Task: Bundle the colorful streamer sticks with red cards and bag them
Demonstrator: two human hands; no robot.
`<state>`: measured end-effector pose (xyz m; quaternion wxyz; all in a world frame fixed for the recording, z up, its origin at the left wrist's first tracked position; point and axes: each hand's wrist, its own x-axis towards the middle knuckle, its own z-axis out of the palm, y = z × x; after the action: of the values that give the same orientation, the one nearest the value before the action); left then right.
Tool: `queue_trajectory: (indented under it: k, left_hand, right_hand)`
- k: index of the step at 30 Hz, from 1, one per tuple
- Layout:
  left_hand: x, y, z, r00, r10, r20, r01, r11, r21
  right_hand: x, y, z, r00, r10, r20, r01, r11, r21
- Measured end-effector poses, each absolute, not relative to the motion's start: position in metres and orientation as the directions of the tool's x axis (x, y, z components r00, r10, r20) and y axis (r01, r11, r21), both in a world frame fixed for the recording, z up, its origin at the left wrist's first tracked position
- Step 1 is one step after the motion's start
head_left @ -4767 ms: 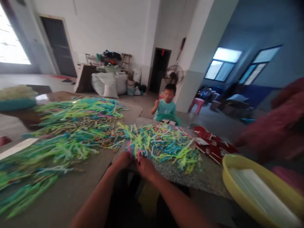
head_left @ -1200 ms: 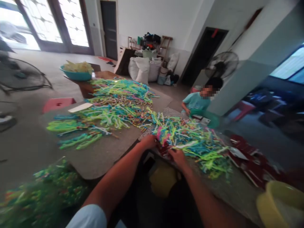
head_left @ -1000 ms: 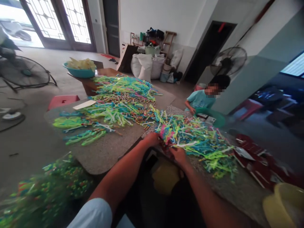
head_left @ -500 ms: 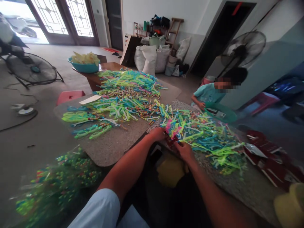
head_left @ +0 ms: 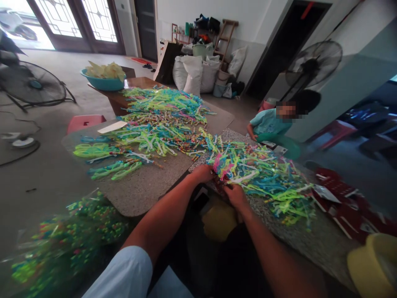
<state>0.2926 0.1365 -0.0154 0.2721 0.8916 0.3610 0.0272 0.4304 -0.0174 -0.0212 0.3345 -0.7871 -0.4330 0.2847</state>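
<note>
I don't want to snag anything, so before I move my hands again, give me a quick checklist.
1. Both hands in view: ok, left hand and right hand.
2. Left hand's hold on the dark red piece: cannot tell, partly hidden.
3. Pink-and-blue bundle free of the left hand: cannot tell, they overlap in view.
4. Loose strands well away from the right hand: not ok, some lie right beside it.
5. Seated person clear of your hands: ok, beyond the strands.
</note>
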Motion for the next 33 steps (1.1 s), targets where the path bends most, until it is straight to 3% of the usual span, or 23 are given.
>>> queue_trajectory:
  k: [7,16,21,26,33]
  left_hand:
    - [0.293,0.137,-0.017,0.740,0.657,-0.145,0.625,-0.590,0.512]
    - [0.293,0.139,-0.021,0.743,0.655,-0.137,0.621,-0.600,0.503]
    - [0.294,0.139,-0.023,0.748,0.652,-0.124,0.613,-0.607,0.505]
    - [0.295,0.139,-0.023,0.740,0.659,-0.134,0.620,-0.592,0.515]
    - [0.295,0.138,-0.021,0.735,0.662,-0.148,0.629,-0.585,0.512]
  right_hand:
    - [0.428,-0.017,-0.016,0.461,0.869,-0.182,0.453,-0.407,-0.794]
    - [0.429,-0.019,-0.025,0.475,0.876,-0.086,0.542,-0.368,-0.756]
    - [0.433,-0.018,-0.030,0.543,0.832,-0.115,0.522,-0.442,-0.730]
    - [0.434,-0.017,-0.037,0.506,0.862,0.031,0.632,-0.346,-0.694]
    - [0.430,-0.017,-0.038,0.390,0.912,0.130,0.781,-0.253,-0.571]
